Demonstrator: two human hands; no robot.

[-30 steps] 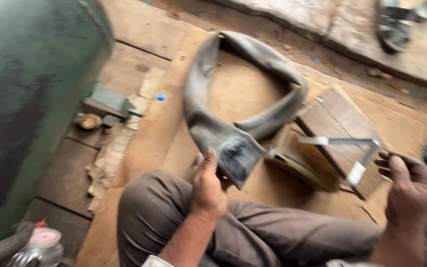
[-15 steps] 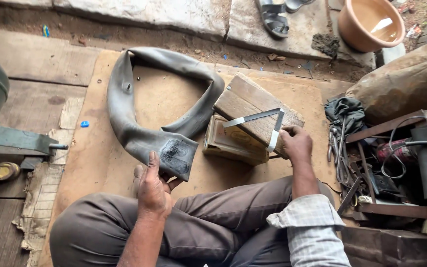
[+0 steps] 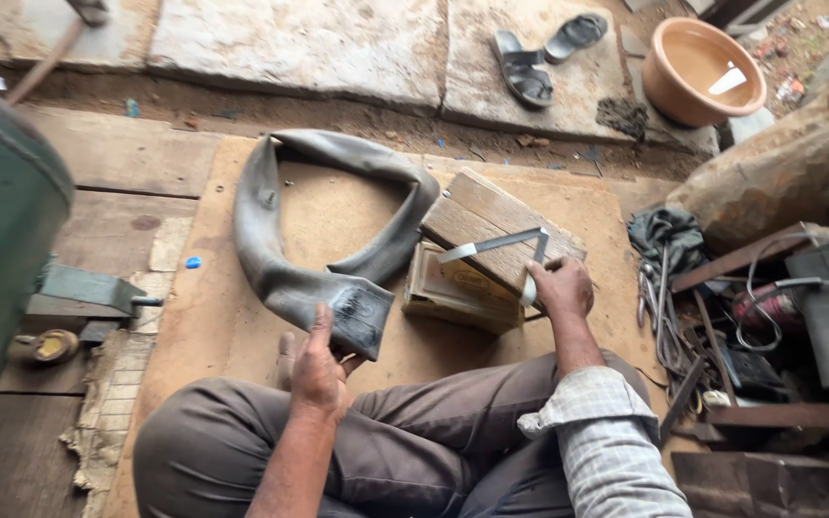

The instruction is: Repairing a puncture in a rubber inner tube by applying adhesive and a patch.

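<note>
Work surface: tan board mat (image 3: 242,317) laid on a plank floor (image 3: 117,158); the person sits cross-legged at its near edge.
Green tank: large rounded green tank (image 3: 2,249) off the left edge of the mat, partly out of view.
Inner tube: grey rubber inner tube (image 3: 271,230), flat and limp, looped across the middle of the mat; its near end is a roughened dark patch lying just in front of the knee.
Wooden block: stack of weathered wooden blocks (image 3: 477,216) toward the right side of the mat, its top piece tilted, touching the right run of the tube.
Tool clutter: cables, metal bars and dark parts (image 3: 769,317) beyond the right edge of the mat, well apart from the tube.
Basin: orange-brown basin (image 3: 698,67) on the stone slabs at the far right, a pale scrap inside it.
Sandals: pair of dark sandals (image 3: 539,53) on the slabs beyond the far edge.
Left hand: left hand (image 3: 317,369) closed on the near end of the tube, thumb raised and pressed against the roughened patch.
Right hand: right hand (image 3: 560,286) gripping the white-wrapped handle of a metal tool.
Metal tool: thin angled metal tool (image 3: 496,245), one arm lying across the top of the block, blade end pointing left toward the tube.
</note>
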